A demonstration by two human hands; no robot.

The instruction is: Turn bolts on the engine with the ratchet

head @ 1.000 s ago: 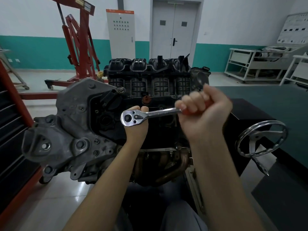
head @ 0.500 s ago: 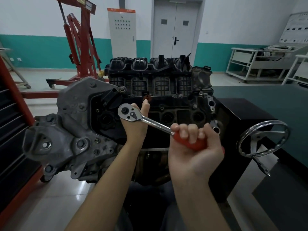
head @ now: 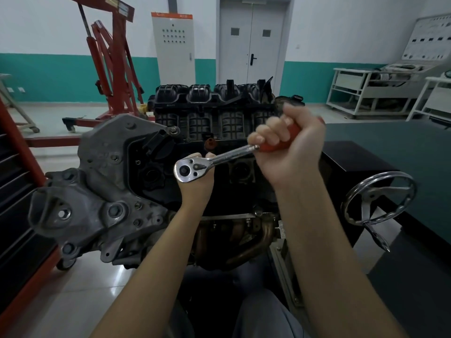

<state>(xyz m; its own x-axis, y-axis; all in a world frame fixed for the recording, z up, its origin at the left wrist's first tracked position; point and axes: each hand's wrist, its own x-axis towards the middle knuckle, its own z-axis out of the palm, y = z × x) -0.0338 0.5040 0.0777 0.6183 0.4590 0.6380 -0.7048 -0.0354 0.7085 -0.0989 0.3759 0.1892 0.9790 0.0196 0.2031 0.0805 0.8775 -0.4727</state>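
Chrome ratchet wrench with a red handle (head: 219,160) is lying slantwise across the front of the dark grey engine block (head: 136,181), its round head low at the left and its handle rising to the right. Right hand (head: 290,147) is wrapping all its fingers tightly round the red handle, a closed grip. Left hand (head: 199,178) is sitting behind the wrench head, thumb tip showing above it; how its grip is closing there cannot be told. Just right of the engine, a chrome handwheel (head: 380,198) is standing.
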